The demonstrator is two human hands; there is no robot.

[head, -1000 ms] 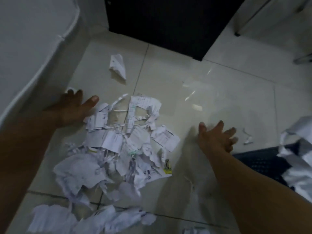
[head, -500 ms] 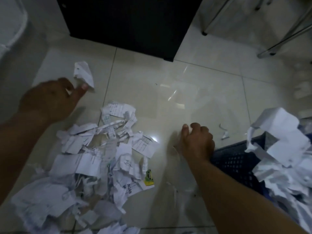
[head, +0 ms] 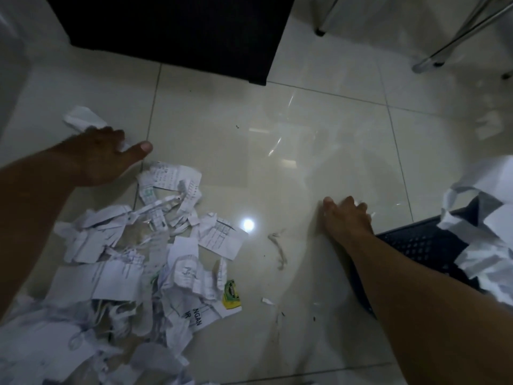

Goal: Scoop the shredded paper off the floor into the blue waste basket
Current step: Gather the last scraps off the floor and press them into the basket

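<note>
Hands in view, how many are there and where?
2. The left hand grips a crumpled scrap beyond the paper pile; the right hand rests on the floor beside the blue basket. Neither is hidden.

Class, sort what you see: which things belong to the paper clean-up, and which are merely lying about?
Job: shredded paper pile, crumpled piece at the left hand, blue waste basket, right hand.
Lying about: black cabinet, metal legs.
</note>
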